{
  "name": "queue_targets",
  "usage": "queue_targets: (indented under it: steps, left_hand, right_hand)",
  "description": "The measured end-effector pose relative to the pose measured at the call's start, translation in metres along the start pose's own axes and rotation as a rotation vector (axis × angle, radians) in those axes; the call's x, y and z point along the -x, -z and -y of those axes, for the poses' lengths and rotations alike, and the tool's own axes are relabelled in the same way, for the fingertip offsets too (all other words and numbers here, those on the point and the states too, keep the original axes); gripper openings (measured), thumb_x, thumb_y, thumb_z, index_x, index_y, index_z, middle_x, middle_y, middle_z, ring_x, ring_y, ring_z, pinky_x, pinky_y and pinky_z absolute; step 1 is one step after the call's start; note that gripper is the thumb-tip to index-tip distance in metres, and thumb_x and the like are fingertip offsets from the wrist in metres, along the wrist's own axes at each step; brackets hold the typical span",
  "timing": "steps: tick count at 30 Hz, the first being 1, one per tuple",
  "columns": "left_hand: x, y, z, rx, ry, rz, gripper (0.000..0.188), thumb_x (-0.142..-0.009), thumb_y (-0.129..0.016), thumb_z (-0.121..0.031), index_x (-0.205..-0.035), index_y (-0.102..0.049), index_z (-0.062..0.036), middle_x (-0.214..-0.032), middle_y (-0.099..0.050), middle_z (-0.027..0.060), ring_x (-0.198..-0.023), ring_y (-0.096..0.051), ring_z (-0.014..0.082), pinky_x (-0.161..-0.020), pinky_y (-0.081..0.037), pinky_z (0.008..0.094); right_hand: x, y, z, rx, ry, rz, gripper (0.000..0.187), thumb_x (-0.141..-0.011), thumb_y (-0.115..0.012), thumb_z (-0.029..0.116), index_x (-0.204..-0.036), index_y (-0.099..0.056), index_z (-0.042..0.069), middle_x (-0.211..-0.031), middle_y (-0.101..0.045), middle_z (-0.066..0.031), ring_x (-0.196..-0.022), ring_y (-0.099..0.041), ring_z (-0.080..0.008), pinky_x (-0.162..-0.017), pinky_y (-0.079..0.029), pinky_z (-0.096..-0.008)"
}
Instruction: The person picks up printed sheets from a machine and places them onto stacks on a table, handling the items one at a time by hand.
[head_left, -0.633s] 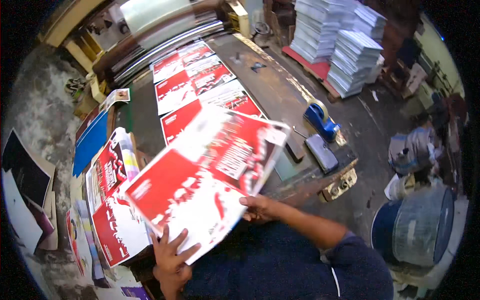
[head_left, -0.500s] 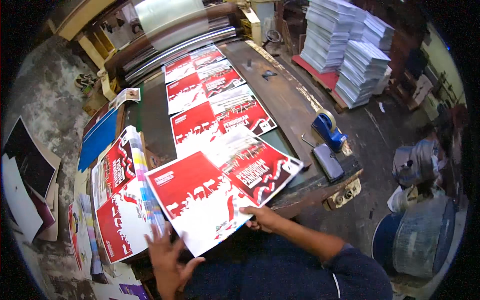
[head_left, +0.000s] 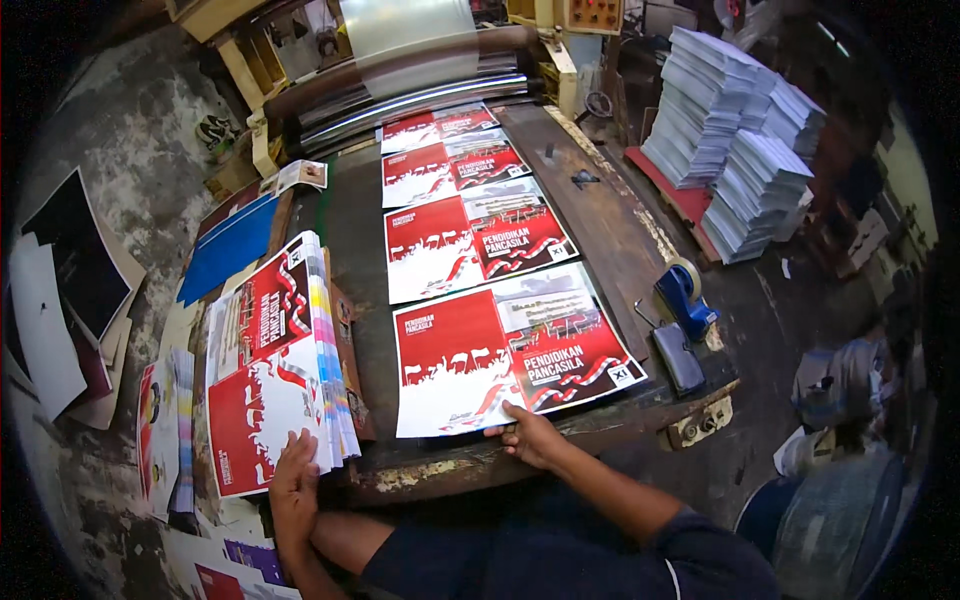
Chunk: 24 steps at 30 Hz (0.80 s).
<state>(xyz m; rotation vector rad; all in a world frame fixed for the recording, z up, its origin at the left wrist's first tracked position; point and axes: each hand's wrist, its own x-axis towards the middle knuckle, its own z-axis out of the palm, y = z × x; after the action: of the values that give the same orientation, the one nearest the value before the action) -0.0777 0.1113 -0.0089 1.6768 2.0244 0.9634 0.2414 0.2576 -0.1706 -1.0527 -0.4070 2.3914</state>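
A red and white printed cover sheet (head_left: 455,335) lies flat on the dark table of a roller machine. My right hand (head_left: 528,437) pinches its near edge, thumb on top and the other fingers underneath. Beyond it, more printed sheets (head_left: 430,245) run in a line toward the rollers, edges close together or overlapping. At the left, my left hand (head_left: 295,482) rests with outstretched fingers on the near corner of a stack of the same sheets (head_left: 265,375). That hand holds nothing. Colour bars show along the stack's right side.
Metal rollers (head_left: 420,100) with clear film stand at the table's far end. A blue tape dispenser (head_left: 686,300) and a grey case (head_left: 678,357) sit at its right edge. Tall paper stacks (head_left: 700,110) are on a pallet at right. Loose boards (head_left: 85,290) lie far left.
My right hand has laid the sheet down on the table at the near end of the line. My left hand has moved down onto the stack's corner. The view has shifted.
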Motion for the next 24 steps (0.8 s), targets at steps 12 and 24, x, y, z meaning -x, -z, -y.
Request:
queue_targets:
  steps: [12,24]
  left_hand:
    - [0.042,-0.027,0.018,0.177,0.200,-0.413,0.028,-0.091,-0.056,-0.021,-0.104,-0.061,0.0033,-0.104,-0.065,0.0175,-0.109,-0.056,0.0297,-0.092,-0.042,0.0376]
    - [0.053,-0.038,0.010,-0.233,0.052,-0.366,0.032,-0.089,-0.057,-0.024,-0.105,-0.063,0.0031,-0.114,-0.059,0.0231,-0.108,-0.056,0.0328,-0.093,-0.040,0.0400]
  right_hand:
    - [0.027,0.014,-0.046,-0.135,0.206,-0.172,0.044,-0.090,-0.049,0.034,-0.123,-0.037,0.007,-0.114,-0.055,-0.0163,-0.073,-0.050,-0.0152,-0.067,-0.048,-0.0355]
    - [-0.238,-0.092,0.157,1.881,1.401,-0.393,0.076,-0.085,-0.044,0.056,-0.141,-0.026,0.007,-0.147,-0.022,-0.0161,-0.137,-0.018,-0.0341,-0.107,-0.017,-0.0552]
